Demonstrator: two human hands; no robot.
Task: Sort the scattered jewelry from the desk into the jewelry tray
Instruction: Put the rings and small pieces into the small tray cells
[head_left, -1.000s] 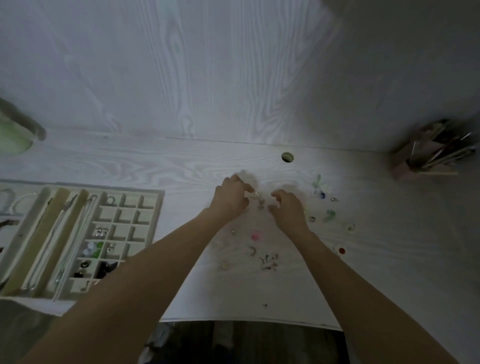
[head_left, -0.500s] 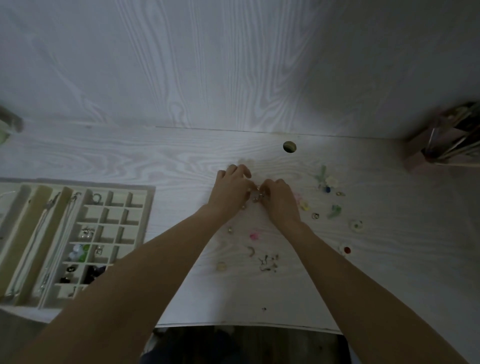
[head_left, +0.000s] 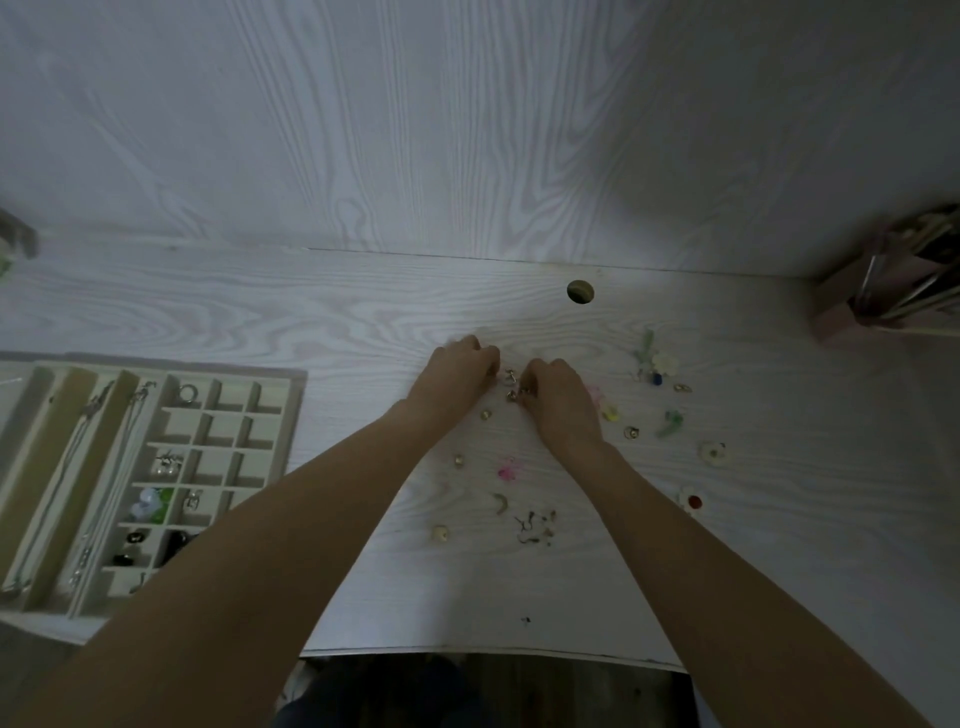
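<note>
1. Both hands are working side by side out toward the back edge of the desk (head_left: 363, 322), just short of the round cable hole (head_left: 580, 291)
2. The left hand (head_left: 457, 371) is curling its fingers inward and the right hand (head_left: 558, 395) is doing the same, fingertips meeting over a little cluster of silver pieces (head_left: 511, 384); the right looks to be pinching one of them, the left I cannot tell
3. The jewelry tray (head_left: 291, 415) is sitting well apart at the left edge of the desk, a few compartments already holding pieces, chains lying in the long slots
4. Plenty is waiting on the desk: a pink piece (head_left: 508, 470) between the forearms, a tangle of dark hooks (head_left: 535, 525) nearer the front edge, a cream bead (head_left: 440, 533), green and yellow bits off toward the right edge
5. Here is the risk, as I judge it: these silver pieces are tiny and bunched, so a pinch could be lifting two at once or slipping off entirely
6. The carry to the tray is crossing a long stretch of desk, and a dropped piece could be rolling off the front edge
7. The forearms are hovering right over the loose pieces, so a careless sweep could be scattering them
</note>
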